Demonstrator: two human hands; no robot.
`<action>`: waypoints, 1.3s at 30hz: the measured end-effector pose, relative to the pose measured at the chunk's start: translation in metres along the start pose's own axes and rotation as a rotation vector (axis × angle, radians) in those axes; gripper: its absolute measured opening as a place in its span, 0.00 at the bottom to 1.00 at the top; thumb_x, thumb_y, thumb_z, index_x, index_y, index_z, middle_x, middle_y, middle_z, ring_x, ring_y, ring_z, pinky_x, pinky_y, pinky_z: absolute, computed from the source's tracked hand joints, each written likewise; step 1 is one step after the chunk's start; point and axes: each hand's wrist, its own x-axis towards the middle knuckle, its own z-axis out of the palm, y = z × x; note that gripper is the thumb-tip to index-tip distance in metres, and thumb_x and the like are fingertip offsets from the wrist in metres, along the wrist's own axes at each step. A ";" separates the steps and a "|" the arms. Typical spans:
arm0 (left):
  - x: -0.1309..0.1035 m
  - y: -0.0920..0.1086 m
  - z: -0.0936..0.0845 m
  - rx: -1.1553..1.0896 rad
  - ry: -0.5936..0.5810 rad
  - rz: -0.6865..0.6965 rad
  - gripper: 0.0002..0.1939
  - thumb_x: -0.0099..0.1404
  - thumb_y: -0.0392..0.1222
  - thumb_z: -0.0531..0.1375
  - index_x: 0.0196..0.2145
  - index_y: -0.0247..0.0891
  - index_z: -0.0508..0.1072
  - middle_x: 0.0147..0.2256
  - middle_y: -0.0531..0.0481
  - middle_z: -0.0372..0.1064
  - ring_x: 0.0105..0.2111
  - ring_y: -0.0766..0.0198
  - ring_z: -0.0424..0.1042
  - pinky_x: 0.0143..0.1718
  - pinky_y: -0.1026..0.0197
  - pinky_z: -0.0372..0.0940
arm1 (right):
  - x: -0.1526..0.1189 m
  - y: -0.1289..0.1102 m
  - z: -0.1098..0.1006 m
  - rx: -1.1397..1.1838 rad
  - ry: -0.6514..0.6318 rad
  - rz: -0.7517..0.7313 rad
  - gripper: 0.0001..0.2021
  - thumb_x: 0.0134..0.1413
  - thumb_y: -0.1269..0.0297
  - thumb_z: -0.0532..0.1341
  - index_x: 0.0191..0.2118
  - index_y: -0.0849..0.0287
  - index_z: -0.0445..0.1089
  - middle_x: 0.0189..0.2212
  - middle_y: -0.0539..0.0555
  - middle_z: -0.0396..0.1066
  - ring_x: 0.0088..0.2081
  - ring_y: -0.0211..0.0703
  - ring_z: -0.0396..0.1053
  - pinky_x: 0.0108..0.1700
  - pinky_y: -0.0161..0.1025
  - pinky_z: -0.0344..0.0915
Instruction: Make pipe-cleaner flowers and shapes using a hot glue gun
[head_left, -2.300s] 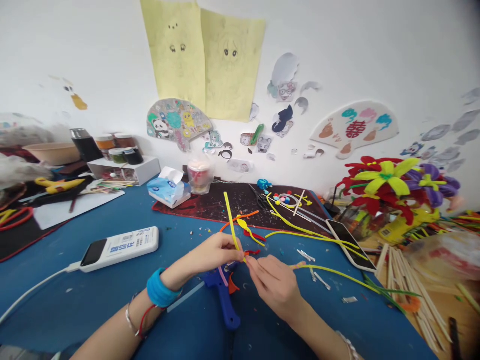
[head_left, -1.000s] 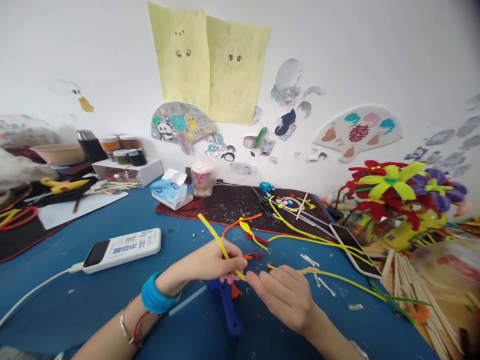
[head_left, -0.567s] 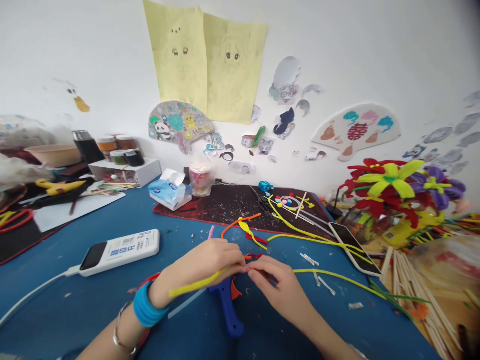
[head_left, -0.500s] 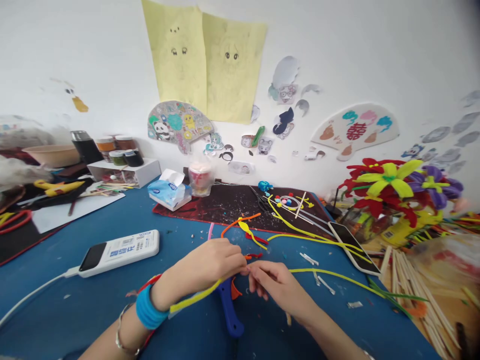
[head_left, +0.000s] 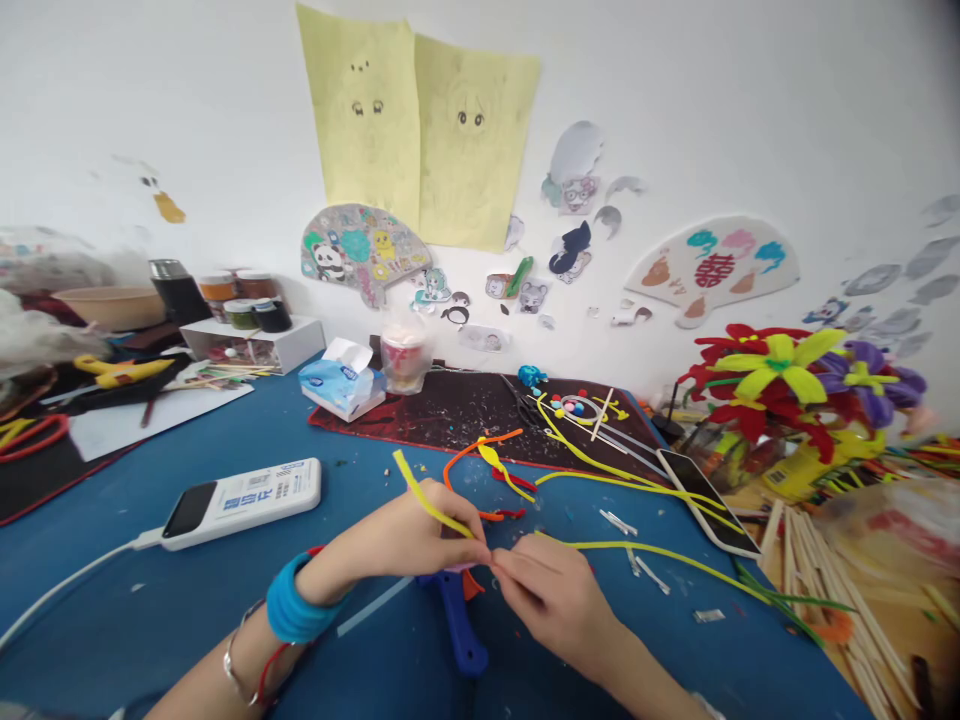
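Observation:
A short yellow pipe cleaner (head_left: 426, 500) is pinched in my left hand (head_left: 409, 535), with its free end sticking up toward the upper left. My right hand (head_left: 551, 595) is closed, its thumb and finger meeting my left fingertips at the strip's other end, which the fingers mostly hide. Below my hands lies a blue-handled tool (head_left: 461, 625) with an orange part, probably a glue gun; its front is covered by my left hand. Just beyond are an orange pipe cleaner (head_left: 480, 440) and a yellow leaf-shaped twisted piece (head_left: 489, 455).
Long yellow pipe cleaners (head_left: 660, 552) stretch rightward toward a phone (head_left: 709, 500). A white power bank (head_left: 240, 500) with a cable lies left. Scissors (head_left: 521, 398) and beads rest on a dark mat (head_left: 435, 410). Pipe-cleaner flowers (head_left: 780, 365) and wooden sticks (head_left: 832, 590) are at right.
The yellow pipe cleaner's free end has swung from pointing lower left, under my left wrist, to pointing upper left above my hand. My left hand has turned, and my fingertips stay together.

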 end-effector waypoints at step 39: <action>0.007 -0.005 0.016 -0.326 -0.012 -0.260 0.19 0.54 0.54 0.60 0.25 0.31 0.71 0.16 0.55 0.62 0.14 0.71 0.61 0.16 0.69 0.55 | -0.002 0.008 -0.006 -0.389 0.082 -0.310 0.05 0.55 0.74 0.56 0.33 0.63 0.70 0.17 0.49 0.62 0.21 0.35 0.56 0.24 0.37 0.48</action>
